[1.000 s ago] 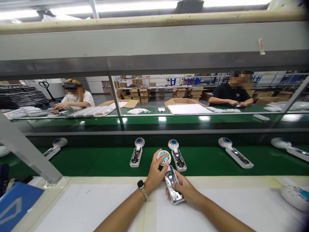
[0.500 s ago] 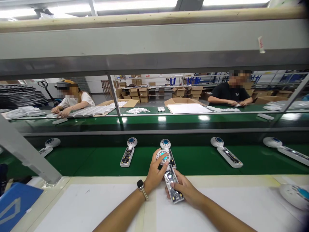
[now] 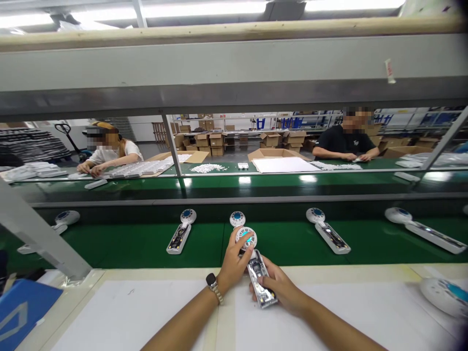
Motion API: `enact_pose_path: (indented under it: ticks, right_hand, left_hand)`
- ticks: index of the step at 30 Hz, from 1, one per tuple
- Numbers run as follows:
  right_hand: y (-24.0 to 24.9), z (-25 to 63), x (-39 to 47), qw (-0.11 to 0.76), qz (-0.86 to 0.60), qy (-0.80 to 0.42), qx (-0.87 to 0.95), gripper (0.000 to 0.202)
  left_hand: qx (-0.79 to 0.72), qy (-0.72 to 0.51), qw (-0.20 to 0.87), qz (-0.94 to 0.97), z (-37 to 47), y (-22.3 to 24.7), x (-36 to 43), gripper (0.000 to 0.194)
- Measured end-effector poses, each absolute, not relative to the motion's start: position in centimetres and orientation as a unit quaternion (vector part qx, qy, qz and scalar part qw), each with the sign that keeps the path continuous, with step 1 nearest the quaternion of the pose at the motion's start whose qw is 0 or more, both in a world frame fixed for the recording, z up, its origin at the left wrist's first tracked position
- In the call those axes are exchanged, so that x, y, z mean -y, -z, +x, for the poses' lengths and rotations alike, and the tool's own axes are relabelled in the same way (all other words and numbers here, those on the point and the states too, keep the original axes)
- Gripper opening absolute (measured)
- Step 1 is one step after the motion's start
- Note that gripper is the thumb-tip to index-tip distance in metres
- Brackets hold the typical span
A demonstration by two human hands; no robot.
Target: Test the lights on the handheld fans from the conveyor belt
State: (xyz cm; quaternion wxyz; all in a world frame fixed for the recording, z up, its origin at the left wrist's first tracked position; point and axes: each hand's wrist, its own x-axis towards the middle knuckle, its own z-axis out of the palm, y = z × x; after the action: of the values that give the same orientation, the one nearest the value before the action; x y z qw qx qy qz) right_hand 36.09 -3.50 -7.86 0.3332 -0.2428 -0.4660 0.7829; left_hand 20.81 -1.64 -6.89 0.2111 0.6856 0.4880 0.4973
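Note:
Both hands hold one white device with a round head (image 3: 246, 238) lit blue-green and an open handle (image 3: 261, 282) that shows its circuit board. My left hand (image 3: 235, 261) is closed round the head, its fingers over the lit face. Around the handle's right side, my right hand (image 3: 280, 285) is wrapped, thumb on top of the board. Just behind the held device, a similar device (image 3: 237, 218) lies on the green belt, partly hidden. Another similar device (image 3: 179, 237) rests on the belt to the left.
The green belt (image 3: 127, 243) carries further devices, including one (image 3: 332, 236) at right. A white device (image 3: 444, 295) sits at the right table edge, a blue folder (image 3: 27, 307) at the left. Two people work beyond a second belt (image 3: 219, 186). A metal post (image 3: 44, 234) slants at left.
The devices on the near belt have moved left. Both hands keep their hold on the lit device, nearly unmoved.

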Motion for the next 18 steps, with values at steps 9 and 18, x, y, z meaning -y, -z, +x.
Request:
enact_pose_path:
  ticks: [9, 18]
  right_hand:
    - [7.3, 37.5, 2.2, 0.411, -0.241, -0.779, 0.408, 0.073]
    - [9.0, 39.7, -2.3, 0.424, -0.430, -0.509, 0.613, 0.066]
  left_hand:
    - [-0.616, -0.549, 0.195, 0.531, 18.7, 7.6, -0.4, 0.054]
    - [-0.718, -0.438, 0.166, 0.515, 17.6, 8.2, -1.2, 0.068]
